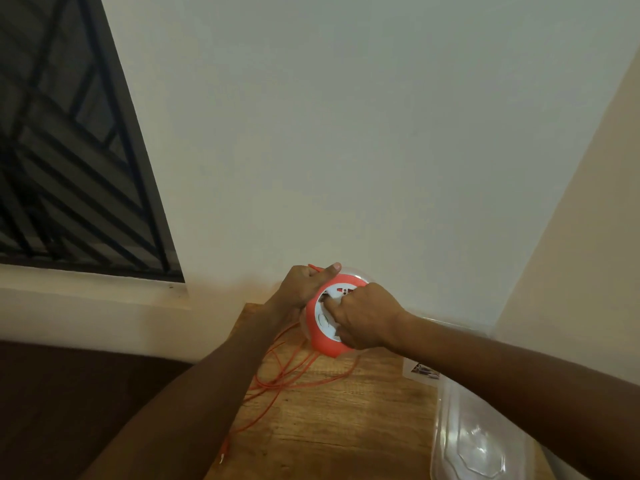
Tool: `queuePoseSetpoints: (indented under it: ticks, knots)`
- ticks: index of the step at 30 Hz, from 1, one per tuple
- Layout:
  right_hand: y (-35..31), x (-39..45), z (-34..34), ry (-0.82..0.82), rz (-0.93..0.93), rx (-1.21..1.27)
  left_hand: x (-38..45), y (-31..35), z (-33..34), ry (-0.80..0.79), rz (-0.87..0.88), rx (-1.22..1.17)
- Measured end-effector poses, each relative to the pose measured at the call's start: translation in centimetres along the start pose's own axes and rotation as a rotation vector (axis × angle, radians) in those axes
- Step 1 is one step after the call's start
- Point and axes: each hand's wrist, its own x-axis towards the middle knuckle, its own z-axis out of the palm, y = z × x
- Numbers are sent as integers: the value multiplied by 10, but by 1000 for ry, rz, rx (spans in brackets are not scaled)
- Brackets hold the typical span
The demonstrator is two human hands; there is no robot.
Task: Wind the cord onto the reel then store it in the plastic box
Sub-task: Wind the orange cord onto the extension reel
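Observation:
An orange reel [323, 336] with a white socket face is held up above the wooden table [346, 420]. My left hand [304, 287] grips its far rim, with a strand of orange cord passing under the thumb. My right hand [363, 320] is closed on the white centre of the reel. Loose orange cord [294, 375] hangs from the reel and lies in loops on the table, its end trailing toward the near left edge. A clear plastic box [478, 441] stands on the table at the right, partly behind my right forearm.
A plain wall rises just behind the table, meeting a second wall at the right. A barred dark window [69, 150] with a sill is at the left. Dark floor [86, 393] lies left of the table's edge.

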Motion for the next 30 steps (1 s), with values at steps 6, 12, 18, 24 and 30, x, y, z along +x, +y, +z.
queuePoseSetpoints:
  ticks: [6, 12, 18, 24, 30]
  knots:
    - [-11, -4, 18, 53, 130, 79, 0, -5, 0, 8, -48, 27]
    - [0, -22, 4, 81, -85, -93, -2, -8, -5, 29, -28, -14]
    - [17, -22, -6, -44, -410, -141, -4, -8, -1, -13, -16, 70]
    - [21, -11, -22, -167, -461, -223, -2, -11, 1, -56, 5, 107]
    - [10, 0, -25, -172, -489, -359, 1, -11, 2, -69, 14, 78]
